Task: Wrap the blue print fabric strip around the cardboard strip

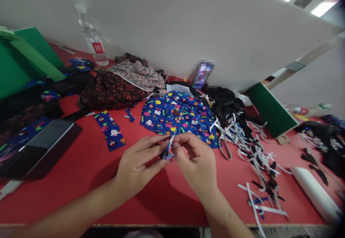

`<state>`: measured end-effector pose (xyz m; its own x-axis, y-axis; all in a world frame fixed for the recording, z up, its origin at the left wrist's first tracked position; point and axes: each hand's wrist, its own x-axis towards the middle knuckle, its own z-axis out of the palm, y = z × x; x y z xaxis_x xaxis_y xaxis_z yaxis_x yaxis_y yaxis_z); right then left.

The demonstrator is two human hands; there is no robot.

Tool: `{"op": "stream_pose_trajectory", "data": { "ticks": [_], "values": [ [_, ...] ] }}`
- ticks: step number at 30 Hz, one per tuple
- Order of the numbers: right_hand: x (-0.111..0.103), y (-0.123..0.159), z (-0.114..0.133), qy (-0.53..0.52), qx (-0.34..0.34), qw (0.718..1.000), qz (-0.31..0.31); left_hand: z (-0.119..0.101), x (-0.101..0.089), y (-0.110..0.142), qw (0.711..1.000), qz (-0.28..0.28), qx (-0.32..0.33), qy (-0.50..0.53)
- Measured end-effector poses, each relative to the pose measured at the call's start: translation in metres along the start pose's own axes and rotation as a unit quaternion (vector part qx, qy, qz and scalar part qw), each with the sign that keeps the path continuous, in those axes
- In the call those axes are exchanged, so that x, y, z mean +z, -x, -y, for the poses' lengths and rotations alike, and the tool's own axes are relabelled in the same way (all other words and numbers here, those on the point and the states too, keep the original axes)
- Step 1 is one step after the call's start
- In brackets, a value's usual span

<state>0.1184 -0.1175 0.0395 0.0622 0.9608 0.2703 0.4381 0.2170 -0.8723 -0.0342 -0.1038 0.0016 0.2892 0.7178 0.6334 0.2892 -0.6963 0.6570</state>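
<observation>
Between both hands is a small folded piece of blue patterned fabric (167, 154) with a white edge. My left hand (142, 159) pinches it between thumb and fingers. My right hand (194, 157) grips its white edge with thumb and forefinger. Just beyond them, a larger blue cloth (178, 114) printed with cartoon animals lies spread on the red table (161, 202). To the left lies a blue printed fabric strip (110, 130), with a small blue scrap (130, 115) near it. Right of my right hand, a scissors handle (224, 147) shows; its blades are hidden.
White and black scraps (258, 159) spread across the right side. A dark floral cloth heap (121, 83) and a water bottle (93, 37) stand at the back left. A dark device (40, 148) lies left, a white box (315, 191) right. Green panels (272, 108) flank the table.
</observation>
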Motion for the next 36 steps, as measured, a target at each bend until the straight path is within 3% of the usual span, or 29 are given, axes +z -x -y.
{"op": "stream_pose_trajectory", "data": {
  "ticks": [18, 25, 30, 36],
  "values": [
    [-0.0025, 0.0033, 0.0037, 0.022, -0.007, 1.0, -0.013, -0.0015, -0.0006, -0.0035, 1.0, -0.008, 0.029, 0.01],
    [0.0008, 0.0033, 0.0023, 0.044, -0.001, 0.999, -0.02, -0.0051, -0.0019, -0.003, 0.998, 0.035, -0.038, 0.018],
    [-0.0001, 0.0027, 0.0009, -0.006, 0.016, 1.0, -0.002, 0.0021, 0.0009, 0.0008, 0.993, 0.021, -0.091, 0.073],
    [-0.0059, 0.0022, 0.0073, -0.022, 0.043, 0.999, 0.008, 0.0037, 0.0017, 0.0013, 0.994, 0.016, -0.078, 0.078]
  ]
}}
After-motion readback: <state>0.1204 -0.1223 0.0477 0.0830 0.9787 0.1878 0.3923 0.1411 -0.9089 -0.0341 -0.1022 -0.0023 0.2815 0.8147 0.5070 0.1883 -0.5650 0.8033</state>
